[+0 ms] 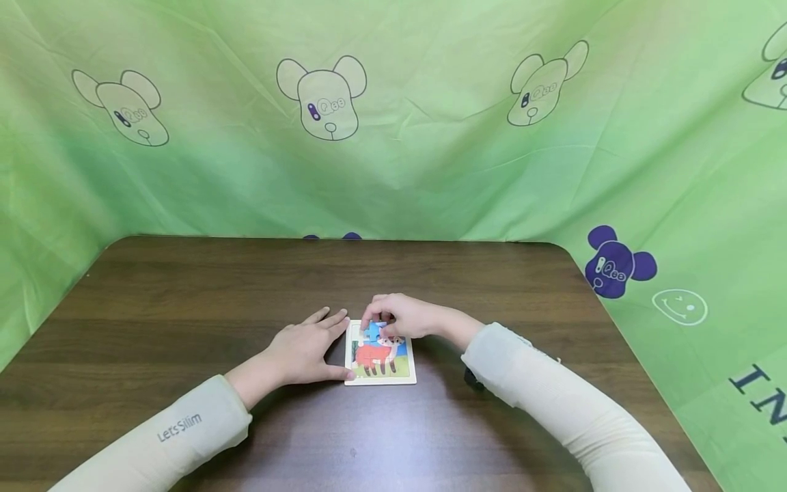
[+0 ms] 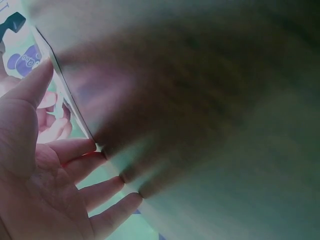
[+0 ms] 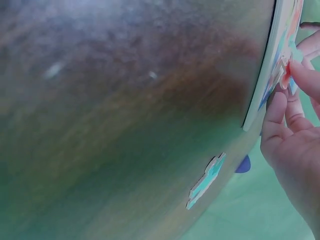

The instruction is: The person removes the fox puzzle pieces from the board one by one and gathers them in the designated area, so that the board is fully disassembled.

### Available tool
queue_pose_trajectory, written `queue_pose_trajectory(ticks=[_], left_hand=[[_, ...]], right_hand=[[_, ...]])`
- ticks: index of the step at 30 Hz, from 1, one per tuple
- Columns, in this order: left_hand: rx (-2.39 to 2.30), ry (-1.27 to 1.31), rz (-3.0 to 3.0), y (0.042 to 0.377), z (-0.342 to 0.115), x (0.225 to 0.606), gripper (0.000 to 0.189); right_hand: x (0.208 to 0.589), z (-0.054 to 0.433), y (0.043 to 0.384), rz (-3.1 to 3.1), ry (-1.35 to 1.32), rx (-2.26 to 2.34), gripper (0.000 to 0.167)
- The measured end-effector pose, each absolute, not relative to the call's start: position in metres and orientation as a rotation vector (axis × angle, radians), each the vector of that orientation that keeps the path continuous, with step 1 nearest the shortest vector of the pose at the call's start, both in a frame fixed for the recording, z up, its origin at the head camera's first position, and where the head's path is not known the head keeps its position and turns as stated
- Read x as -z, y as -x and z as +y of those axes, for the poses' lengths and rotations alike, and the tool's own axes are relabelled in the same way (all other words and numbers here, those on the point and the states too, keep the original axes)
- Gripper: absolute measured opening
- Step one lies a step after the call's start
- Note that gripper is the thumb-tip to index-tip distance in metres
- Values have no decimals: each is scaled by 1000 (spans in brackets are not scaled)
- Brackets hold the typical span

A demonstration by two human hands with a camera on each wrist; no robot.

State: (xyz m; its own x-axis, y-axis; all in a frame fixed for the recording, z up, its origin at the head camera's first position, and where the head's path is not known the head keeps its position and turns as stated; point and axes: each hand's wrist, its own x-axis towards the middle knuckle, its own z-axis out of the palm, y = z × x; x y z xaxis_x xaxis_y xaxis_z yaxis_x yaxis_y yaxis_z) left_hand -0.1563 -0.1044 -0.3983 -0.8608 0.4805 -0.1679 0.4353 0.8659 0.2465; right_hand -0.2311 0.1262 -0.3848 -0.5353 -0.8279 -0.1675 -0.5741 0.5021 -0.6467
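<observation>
A small square jigsaw puzzle [image 1: 381,369] with a pale frame lies on the table, showing a red animal on grass. My left hand [image 1: 304,352] is spread beside it, its thumb touching the lower left edge and the index fingertip close to the upper left corner. Over the top of the picture, my right hand [image 1: 399,318] pinches a puzzle piece [image 3: 285,75] between thumb and fingers; the piece looks tilted in the right wrist view. The fingers partly hide the upper right of the picture.
On the brown table [image 1: 215,294], a loose teal puzzle piece [image 3: 207,180] lies near the puzzle frame in the right wrist view. A green printed cloth [image 1: 418,171] hangs behind and beside the table.
</observation>
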Motion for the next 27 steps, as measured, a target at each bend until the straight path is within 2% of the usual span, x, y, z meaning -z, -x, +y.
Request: queue_pose_trajectory(ticks=[27], left_hand=[[-290, -697, 2811, 155, -104, 398, 97]], right_hand=[[385, 149, 230, 2246, 1023, 951, 26]])
